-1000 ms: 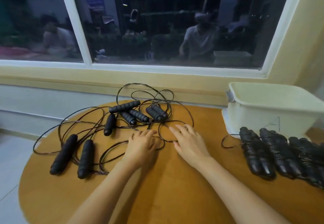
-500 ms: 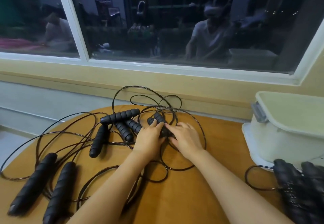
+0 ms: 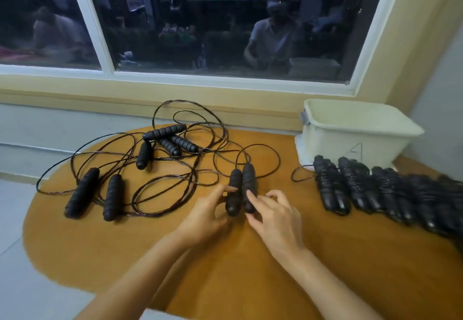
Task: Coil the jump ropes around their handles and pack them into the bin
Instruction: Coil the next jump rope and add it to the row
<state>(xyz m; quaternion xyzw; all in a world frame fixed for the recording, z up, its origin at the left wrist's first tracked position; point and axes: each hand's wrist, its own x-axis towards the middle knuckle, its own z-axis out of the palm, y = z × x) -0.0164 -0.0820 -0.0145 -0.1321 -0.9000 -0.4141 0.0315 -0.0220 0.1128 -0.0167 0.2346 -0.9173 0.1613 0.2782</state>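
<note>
Two handles (image 3: 241, 189) lie side by side mid-desk (image 3: 175, 257); left hand (image 3: 204, 215) and right hand (image 3: 275, 215) pinch them, fingers (image 3: 258, 200) curled round the near ends. Best keep them flush, then wind the cord (image 3: 260, 159) snugly.

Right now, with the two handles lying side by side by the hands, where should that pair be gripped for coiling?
Probably round the near ends of the pair of handles, coming from the person's side. They lie parallel and touching, pointing away, and the cord leaves their far ends, so the near halves are clear. The left hand and right hand pinch there, one on each flank.
</note>
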